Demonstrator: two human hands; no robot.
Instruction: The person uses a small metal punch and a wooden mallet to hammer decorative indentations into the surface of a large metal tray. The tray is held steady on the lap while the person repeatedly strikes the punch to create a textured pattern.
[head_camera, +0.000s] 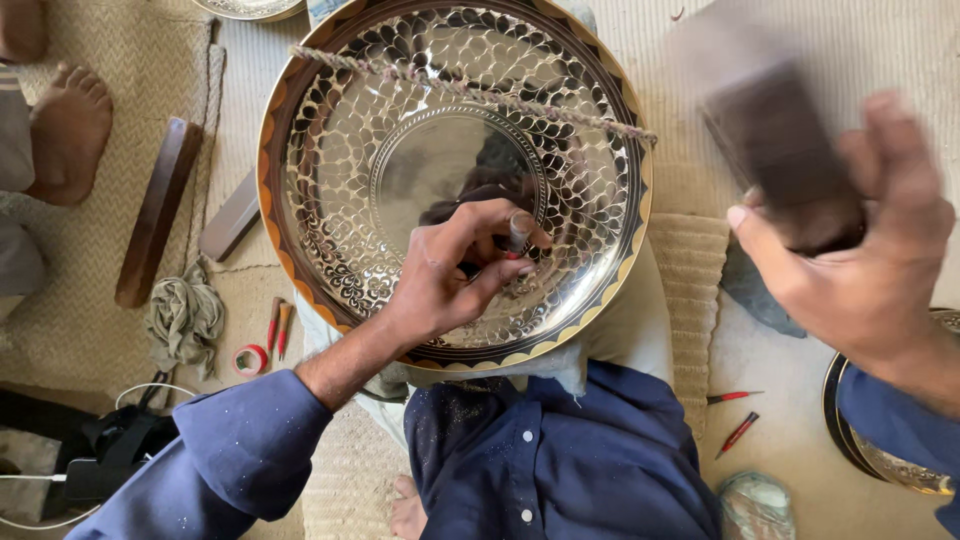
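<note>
A large round engraved metal tray (330, 130) with a shiny scale pattern and a dark-and-orange scalloped rim rests tilted on my lap. My left hand (450, 275) pinches a short metal chisel (518, 232) upright against the tray's lower centre. My right hand (860, 260), raised at the right, grips a dark wooden block mallet (775, 150), which is motion-blurred. A twisted cord (470, 90) stretches across the tray's upper part.
Woven mats cover the floor. To the left lie a long wooden bar (158, 210), a crumpled rag (185, 315), a tape roll (250, 358) and red-handled tools (279, 325). Another person's bare foot (68, 130) is at far left. A second tray's rim (870, 450) shows at lower right.
</note>
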